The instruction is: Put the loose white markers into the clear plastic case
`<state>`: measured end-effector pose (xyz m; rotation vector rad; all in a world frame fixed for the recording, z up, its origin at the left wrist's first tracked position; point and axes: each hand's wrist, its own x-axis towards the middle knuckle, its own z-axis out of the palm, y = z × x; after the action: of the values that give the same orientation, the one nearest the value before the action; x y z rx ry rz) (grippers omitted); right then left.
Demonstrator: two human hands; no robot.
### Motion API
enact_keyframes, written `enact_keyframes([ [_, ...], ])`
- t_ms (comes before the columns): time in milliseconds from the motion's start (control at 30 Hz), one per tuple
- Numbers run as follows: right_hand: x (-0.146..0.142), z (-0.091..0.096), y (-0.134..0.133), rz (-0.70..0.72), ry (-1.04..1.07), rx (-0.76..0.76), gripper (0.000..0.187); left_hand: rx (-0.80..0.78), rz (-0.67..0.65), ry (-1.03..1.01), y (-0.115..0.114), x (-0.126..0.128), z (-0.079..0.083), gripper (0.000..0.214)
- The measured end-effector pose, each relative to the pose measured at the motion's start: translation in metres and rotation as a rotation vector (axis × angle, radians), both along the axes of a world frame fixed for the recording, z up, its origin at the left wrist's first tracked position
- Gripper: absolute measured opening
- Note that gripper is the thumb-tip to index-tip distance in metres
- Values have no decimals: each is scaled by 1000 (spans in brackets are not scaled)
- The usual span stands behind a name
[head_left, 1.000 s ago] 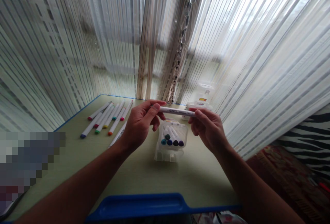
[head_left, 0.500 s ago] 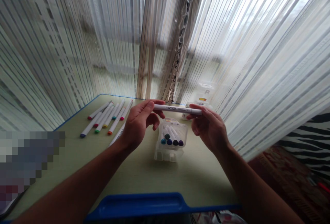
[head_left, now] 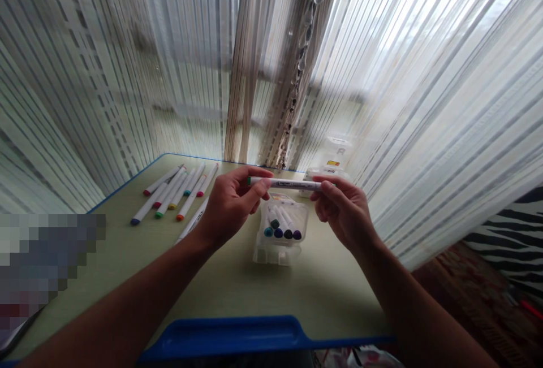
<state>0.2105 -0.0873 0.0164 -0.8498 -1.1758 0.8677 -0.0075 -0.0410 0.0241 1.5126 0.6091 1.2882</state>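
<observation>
I hold a white marker (head_left: 291, 184) level above the table, one end in each hand. My left hand (head_left: 231, 205) pinches the end with the green cap. At the other end, my right hand (head_left: 345, 210) grips the barrel with closed fingers. Just below the marker a clear plastic case (head_left: 280, 232) lies on the table, with several markers inside showing blue, purple and dark caps. To the left, a row of several white markers (head_left: 172, 193) with coloured caps lies on the table. One more marker (head_left: 192, 224) rests partly hidden under my left wrist.
The pale green table (head_left: 237, 283) has a blue rim and a blue tray edge (head_left: 229, 337) at the front. Sheer striped curtains close in behind and on both sides. A white box (head_left: 326, 173) sits at the back right. A blurred patch covers the left edge.
The marker has shifted slightly left between my hands, and its green cap now shows at my left fingertips. Both hands stay in nearly the same place.
</observation>
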Motion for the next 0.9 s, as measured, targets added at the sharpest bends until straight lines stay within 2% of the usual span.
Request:
enact_keyframes([
  [467, 0, -5, 0, -29, -45, 10, 20, 66, -2, 10, -1, 2, -3, 22],
  [900, -2, 2, -2, -6, 14, 9, 20, 69, -24, -47, 0, 3, -2, 27],
])
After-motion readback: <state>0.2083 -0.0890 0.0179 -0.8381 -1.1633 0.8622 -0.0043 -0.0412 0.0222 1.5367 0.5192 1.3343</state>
